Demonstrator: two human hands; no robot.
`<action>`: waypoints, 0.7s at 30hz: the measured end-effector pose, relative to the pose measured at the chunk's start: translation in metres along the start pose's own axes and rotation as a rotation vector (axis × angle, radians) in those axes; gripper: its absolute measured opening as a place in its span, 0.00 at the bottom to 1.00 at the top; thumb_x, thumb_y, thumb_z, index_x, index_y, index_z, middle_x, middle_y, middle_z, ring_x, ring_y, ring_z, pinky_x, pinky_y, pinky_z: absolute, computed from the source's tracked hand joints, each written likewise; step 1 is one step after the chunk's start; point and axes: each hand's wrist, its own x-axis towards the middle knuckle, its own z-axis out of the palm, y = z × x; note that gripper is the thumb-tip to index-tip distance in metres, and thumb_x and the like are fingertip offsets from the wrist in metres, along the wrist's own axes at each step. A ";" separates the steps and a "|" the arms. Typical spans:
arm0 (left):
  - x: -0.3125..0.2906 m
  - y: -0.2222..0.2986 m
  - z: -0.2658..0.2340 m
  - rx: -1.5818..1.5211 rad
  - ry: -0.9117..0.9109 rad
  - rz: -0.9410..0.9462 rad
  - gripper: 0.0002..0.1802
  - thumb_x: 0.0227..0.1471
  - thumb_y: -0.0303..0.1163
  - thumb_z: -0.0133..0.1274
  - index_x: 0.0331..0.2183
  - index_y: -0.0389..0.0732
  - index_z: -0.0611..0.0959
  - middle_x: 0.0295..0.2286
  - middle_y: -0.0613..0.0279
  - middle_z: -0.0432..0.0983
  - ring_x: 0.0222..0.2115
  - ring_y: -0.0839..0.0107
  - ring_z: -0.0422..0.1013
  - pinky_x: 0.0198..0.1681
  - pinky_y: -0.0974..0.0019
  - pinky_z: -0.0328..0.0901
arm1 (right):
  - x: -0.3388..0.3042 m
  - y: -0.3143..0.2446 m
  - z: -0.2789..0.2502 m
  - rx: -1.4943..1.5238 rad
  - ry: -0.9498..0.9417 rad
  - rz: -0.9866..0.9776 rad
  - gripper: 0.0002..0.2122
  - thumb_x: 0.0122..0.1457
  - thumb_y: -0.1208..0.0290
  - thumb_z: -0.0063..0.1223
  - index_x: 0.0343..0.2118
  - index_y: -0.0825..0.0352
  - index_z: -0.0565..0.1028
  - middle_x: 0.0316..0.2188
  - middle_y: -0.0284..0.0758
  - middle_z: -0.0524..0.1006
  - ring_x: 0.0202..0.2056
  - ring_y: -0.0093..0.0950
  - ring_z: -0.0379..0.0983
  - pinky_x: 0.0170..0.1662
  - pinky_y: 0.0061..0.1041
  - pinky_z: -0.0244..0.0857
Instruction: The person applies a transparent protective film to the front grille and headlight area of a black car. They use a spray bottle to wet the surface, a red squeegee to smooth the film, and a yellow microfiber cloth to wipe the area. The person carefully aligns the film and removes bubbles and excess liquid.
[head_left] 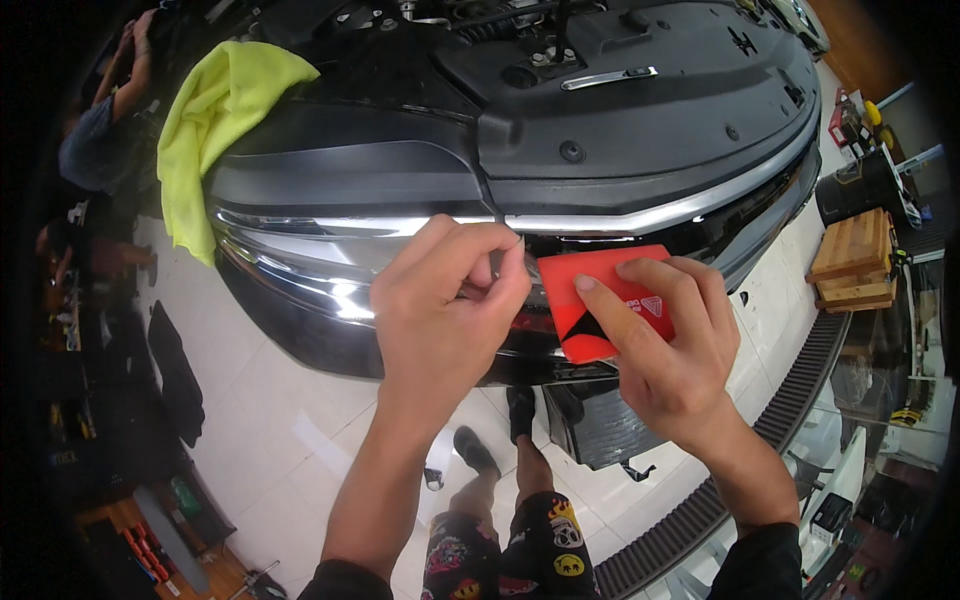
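At the front of a black car, my right hand [680,340] grips a red squeegee card [610,285], its fingers spread along the card's face. The card is close to the bumper just below the chrome trim [640,217]. My left hand [450,290] is closed in a pinch at the inner end of the headlight [320,270], thumb and forefinger together near the trim seam. What it pinches, if anything, is too small to make out. A silver snap-off knife [610,78] lies on the black plastic cover [640,130] above.
A yellow-green cloth [215,120] drapes over the fender at the left. Wooden crates [855,260] stand at the right beside a dark floor grate [700,515]. Scraps [433,478] lie on the tiled floor. Another person [110,110] is at the far left.
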 end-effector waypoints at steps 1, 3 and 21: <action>-0.001 -0.002 0.000 0.001 -0.003 0.017 0.08 0.45 0.17 0.66 0.30 0.39 0.87 0.21 0.67 0.70 0.19 0.79 0.69 0.22 0.73 0.66 | 0.000 -0.001 0.000 0.000 -0.007 0.007 0.25 0.41 0.70 0.61 0.48 0.57 0.85 0.43 0.36 0.78 0.41 0.39 0.74 0.38 0.33 0.69; -0.002 -0.007 0.000 0.005 -0.019 0.076 0.09 0.44 0.18 0.66 0.30 0.40 0.87 0.22 0.67 0.71 0.19 0.79 0.70 0.22 0.72 0.66 | -0.003 -0.001 0.003 -0.011 -0.005 0.025 0.25 0.41 0.72 0.60 0.47 0.58 0.85 0.43 0.37 0.78 0.41 0.40 0.74 0.38 0.34 0.70; -0.001 -0.025 -0.013 0.080 -0.161 0.317 0.13 0.43 0.15 0.67 0.33 0.39 0.89 0.24 0.66 0.74 0.21 0.79 0.72 0.24 0.74 0.66 | 0.046 0.024 -0.022 0.328 -0.512 0.043 0.36 0.41 0.72 0.59 0.61 0.63 0.76 0.19 0.36 0.77 0.20 0.37 0.75 0.26 0.36 0.67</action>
